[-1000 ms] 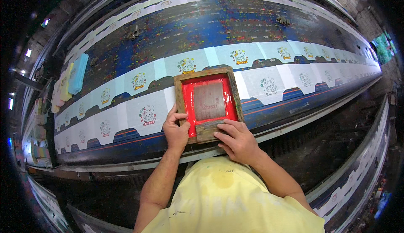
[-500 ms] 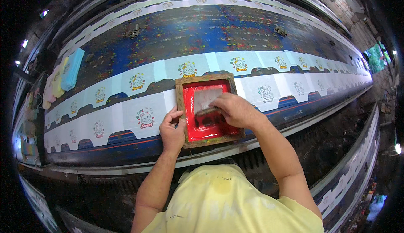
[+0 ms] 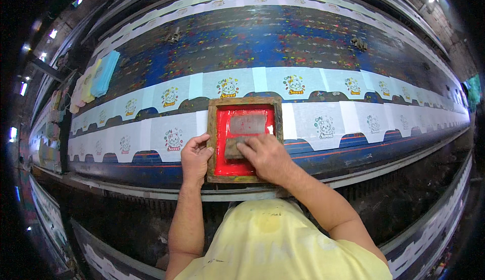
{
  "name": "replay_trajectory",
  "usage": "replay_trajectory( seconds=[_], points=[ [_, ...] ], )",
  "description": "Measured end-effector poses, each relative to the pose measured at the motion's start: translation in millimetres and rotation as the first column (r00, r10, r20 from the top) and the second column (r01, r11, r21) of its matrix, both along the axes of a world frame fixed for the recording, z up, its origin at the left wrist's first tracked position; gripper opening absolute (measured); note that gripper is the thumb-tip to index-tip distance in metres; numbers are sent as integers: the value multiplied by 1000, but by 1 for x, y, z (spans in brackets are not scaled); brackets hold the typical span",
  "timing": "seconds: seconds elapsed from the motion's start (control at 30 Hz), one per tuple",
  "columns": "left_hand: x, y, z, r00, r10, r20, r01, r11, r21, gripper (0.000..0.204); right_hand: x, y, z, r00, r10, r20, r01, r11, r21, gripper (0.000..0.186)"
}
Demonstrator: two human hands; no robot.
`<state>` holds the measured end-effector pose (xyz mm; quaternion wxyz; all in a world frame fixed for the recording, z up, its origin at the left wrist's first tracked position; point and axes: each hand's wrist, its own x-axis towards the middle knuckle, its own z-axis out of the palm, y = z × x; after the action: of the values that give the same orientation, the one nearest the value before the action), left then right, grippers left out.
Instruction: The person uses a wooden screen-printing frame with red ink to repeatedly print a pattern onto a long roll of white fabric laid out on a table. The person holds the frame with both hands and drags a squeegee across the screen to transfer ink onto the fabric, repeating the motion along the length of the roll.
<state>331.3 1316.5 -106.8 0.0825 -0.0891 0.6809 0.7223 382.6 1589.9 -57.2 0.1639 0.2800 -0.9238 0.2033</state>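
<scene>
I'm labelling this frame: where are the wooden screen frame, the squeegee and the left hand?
screen frame (image 3: pixel 211 143), head view, on its left wooden rail.
squeegee (image 3: pixel 233 147), head view, on its block left of the right hand's fingers.
left hand (image 3: pixel 195 157), head view, on its back.

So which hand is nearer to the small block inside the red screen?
Right. The right hand rests on the grey block inside the wooden-framed red screen, fingers on it. The left hand is off to its left, gripping the frame's left edge, apart from the block.
</scene>
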Motion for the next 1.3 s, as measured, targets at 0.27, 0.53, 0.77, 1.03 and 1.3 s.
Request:
replay_trajectory(
  seconds=[0.27,0.53,0.77,1.03,1.3],
  points=[
    [4,2,4,999,46,17,-45,997,-60,49,37,16,14,976,206,78,-203,979,-34,33],
    [1,6,15,1000,-3,-4,2,984,-177,50,-68,42,12,969,117,219,-87,985,-146,46],
    [1,3,12,1000,-29,9,29,994,-101,46,-64,28,13,982,27,185,-11,996,-87,56],
    [2,1,-6,993,-78,-92,71,994,-83,44,21,-5,28,979,45,199,-44,999,-7,54],
    [11,5,-20,897,-168,-410,13,935,-353,45,61,-15,26,961,-3,276,18,998,-55,48]
  ],
)
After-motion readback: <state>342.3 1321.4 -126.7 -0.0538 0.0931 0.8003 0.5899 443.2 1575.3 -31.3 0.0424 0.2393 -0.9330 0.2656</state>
